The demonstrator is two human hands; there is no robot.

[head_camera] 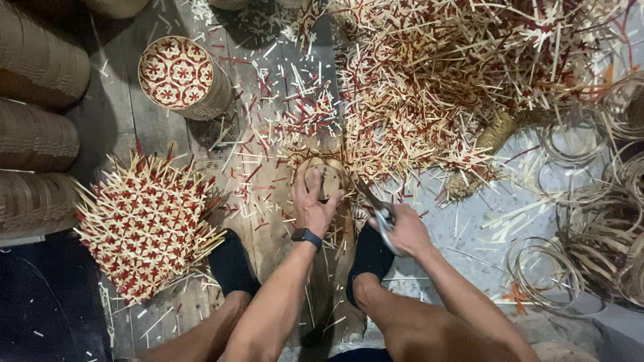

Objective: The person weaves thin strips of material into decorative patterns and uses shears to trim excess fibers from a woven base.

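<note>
Left hand point(314, 201), fingers spread flat, pressing one round woven bamboo piece point(320, 173) on a wooden block point(339, 268) between two black-socked feet. Right hand point(406, 231) clamped on one pair of metal scissors point(376, 204) at the piece's edge. Adjacent: one untrimmed red-and-natural woven panel point(144, 224), spiky; one finished cylindrical basket point(182, 77); loose heap of split strips point(436, 87).

Trimmed strip heap point(429, 87) blocks ahead; bare floor point(483, 234) open rightward.
</note>
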